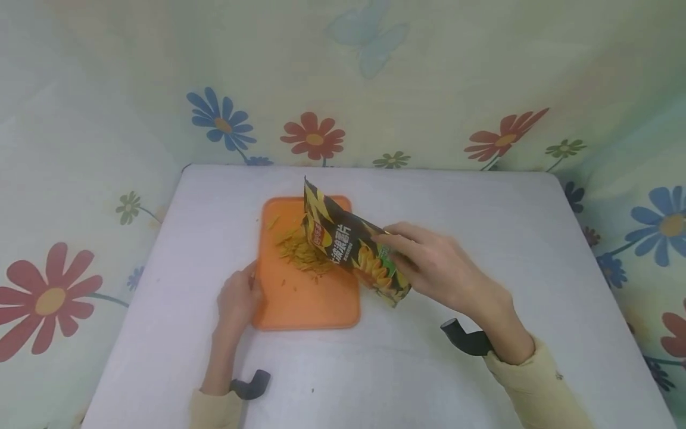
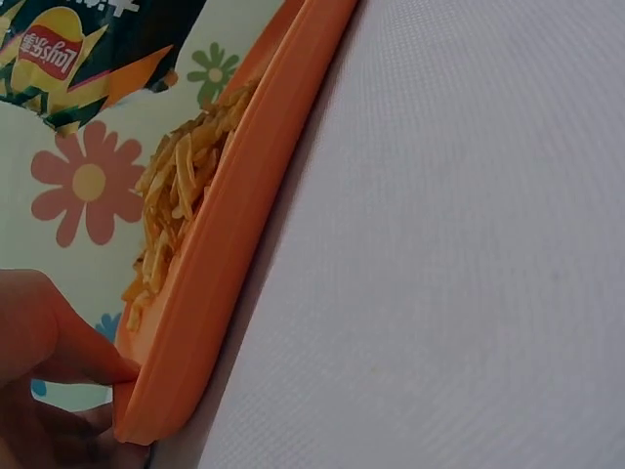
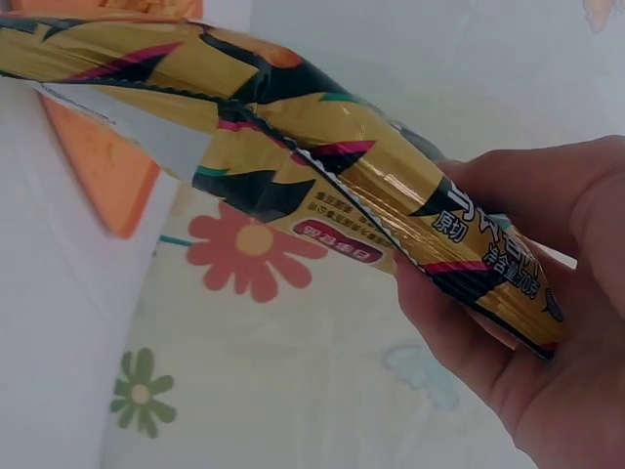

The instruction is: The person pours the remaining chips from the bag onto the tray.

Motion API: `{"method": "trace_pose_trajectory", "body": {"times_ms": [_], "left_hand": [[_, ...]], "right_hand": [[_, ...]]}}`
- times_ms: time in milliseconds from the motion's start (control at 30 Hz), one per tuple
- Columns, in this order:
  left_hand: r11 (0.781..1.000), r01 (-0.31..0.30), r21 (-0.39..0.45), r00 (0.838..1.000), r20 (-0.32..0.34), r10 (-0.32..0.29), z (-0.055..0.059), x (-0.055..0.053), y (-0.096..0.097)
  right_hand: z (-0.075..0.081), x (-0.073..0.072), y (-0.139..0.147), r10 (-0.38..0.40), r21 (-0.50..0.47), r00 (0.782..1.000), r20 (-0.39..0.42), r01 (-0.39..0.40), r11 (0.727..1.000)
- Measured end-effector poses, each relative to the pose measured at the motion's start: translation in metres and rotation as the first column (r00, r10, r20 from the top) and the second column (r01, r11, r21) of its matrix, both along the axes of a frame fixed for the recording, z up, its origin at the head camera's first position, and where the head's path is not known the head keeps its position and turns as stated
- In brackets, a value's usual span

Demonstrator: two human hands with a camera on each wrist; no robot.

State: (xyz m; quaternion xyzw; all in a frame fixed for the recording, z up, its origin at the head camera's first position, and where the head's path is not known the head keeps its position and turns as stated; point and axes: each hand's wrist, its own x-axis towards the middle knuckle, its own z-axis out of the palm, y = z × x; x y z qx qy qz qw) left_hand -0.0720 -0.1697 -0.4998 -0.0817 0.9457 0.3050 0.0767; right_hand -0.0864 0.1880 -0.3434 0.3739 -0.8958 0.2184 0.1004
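Observation:
A black and yellow Lay's chip bag (image 1: 348,244) is tilted over an orange tray (image 1: 311,310), its lower end to the left. My right hand (image 1: 436,262) grips the bag by its right end; in the right wrist view thumb and fingers press in from both sides of the bag (image 3: 322,137). A heap of thin yellow potato sticks (image 1: 302,250) lies on the tray, partly covered by the bag. My left hand (image 1: 238,298) holds the tray's left edge. In the left wrist view its thumb lies on the rim of the tray (image 2: 210,293), other fingers beneath.
The tray rests on a white table (image 1: 455,202) whose back edge meets a flower-patterned curtain (image 1: 429,107). Few crumbs lie on the tray's front half. A black curved piece sits at each wrist, below the hands (image 1: 252,384).

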Motion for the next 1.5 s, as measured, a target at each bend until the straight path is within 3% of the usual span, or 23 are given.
{"method": "trace_pose_trajectory", "body": {"times_ms": [267, 633, 1067, 1500], "left_hand": [[1.000, -0.009, -0.017, 0.999, -0.036, 0.009, -0.001, 0.000, 0.001], [0.999, -0.025, -0.020, 0.999, -0.039, 0.024, -0.006, 0.004, 0.002], [1.000, -0.020, -0.024, 0.998, -0.065, 0.019, -0.008, 0.001, 0.002], [1.000, -0.010, -0.017, 0.996, -0.086, 0.009, -0.008, 0.002, 0.001]], "right_hand": [[-0.027, 0.011, 0.009, -0.121, -0.127, 0.993, -0.001, 0.120, 0.985], [-0.057, 0.021, 0.029, -0.305, -0.264, 0.952, -0.008, 0.292, 0.919], [-0.068, 0.031, 0.066, -0.475, -0.199, 0.879, -0.037, 0.459, 0.866], [-0.054, 0.034, 0.102, -0.567, -0.049, 0.797, -0.206, 0.571, 0.820]]}}
